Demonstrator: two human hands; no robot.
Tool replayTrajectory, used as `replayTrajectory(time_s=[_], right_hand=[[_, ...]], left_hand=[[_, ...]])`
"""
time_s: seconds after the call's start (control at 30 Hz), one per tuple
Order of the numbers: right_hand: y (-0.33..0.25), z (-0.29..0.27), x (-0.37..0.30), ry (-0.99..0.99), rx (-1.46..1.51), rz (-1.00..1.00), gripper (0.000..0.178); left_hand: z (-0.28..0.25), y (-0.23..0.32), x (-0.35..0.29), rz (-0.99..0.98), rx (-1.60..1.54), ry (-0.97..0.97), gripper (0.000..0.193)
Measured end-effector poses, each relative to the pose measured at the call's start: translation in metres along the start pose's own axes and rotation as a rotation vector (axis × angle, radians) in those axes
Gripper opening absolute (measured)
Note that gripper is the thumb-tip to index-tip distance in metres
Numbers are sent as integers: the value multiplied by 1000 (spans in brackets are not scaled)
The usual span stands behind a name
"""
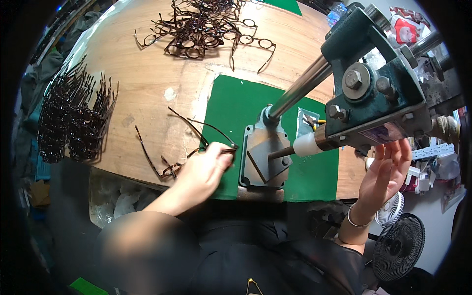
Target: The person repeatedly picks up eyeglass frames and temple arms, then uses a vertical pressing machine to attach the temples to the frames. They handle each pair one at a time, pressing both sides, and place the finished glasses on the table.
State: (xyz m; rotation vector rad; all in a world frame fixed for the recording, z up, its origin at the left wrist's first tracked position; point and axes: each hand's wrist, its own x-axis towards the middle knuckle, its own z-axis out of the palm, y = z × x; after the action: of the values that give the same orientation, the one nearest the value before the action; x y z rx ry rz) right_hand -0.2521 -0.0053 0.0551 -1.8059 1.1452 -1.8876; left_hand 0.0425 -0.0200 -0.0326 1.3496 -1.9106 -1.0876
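Observation:
My left hand (206, 169) is closed in a pinch on a dark eyeglass frame (232, 147), whose temples reach up and to the left. Beside that wrist, a tortoiseshell eyeglass frame (169, 169) lies near the table's front edge with its temples unfolded. Just right of the pinched frame stands a green bench press (376, 93); its thin rod comes down to a metal plate (263, 160) on the base. Below the press head is my right hand (386, 172), open, with fingers stretched upward and nothing visible in it. The press head partly hides its fingertips.
A tangled heap of eyeglass frames (196, 32) lies at the far side of the wooden table (142, 88). Stacked dark frames (73, 123) stand at the left edge. Under the press is a green mat (226, 103), with yellow-handled pliers (312, 120). Fans (399, 246) stand lower right.

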Motion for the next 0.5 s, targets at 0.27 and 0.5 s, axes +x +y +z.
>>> replayTrajectory(time_s=[0.27, 0.5], right_hand=[[40, 0, -51, -139, -28, 554, 22], [71, -21, -123, -145, -246, 760, 21]], left_hand=[[-2, -61, -4, 94, 718, 81, 31], [-44, -57, 121, 319, 635, 282, 29]])
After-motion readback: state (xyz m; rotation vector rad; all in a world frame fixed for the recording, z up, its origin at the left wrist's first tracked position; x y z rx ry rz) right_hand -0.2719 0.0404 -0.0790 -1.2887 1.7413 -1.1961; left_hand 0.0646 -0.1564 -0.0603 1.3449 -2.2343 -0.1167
